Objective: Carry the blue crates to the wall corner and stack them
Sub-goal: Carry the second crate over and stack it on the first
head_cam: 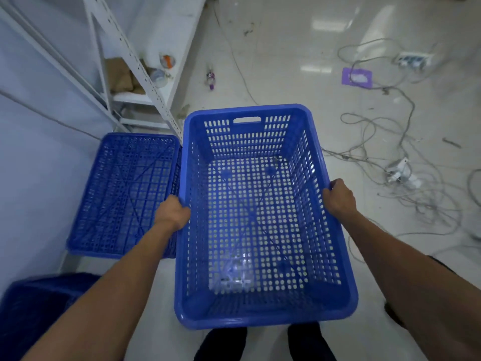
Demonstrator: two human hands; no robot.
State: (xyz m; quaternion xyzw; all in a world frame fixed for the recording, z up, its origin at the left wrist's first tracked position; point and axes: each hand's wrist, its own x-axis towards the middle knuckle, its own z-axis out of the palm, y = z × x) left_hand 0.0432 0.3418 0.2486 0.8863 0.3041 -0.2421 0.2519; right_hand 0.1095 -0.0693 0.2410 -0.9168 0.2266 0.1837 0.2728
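I hold an empty blue perforated crate upright in front of me, above my feet. My left hand grips its left rim and my right hand grips its right rim. To its left a second blue crate lies upside down on the floor against the wall, bottom grid facing up. Part of a third blue crate shows at the lower left, half hidden by my left forearm.
A white metal shelf rack with boxes and small items stands at the upper left beside the wall. Tangled cables and power strips spread over the tiled floor on the right. A small bottle and a purple card lie farther off.
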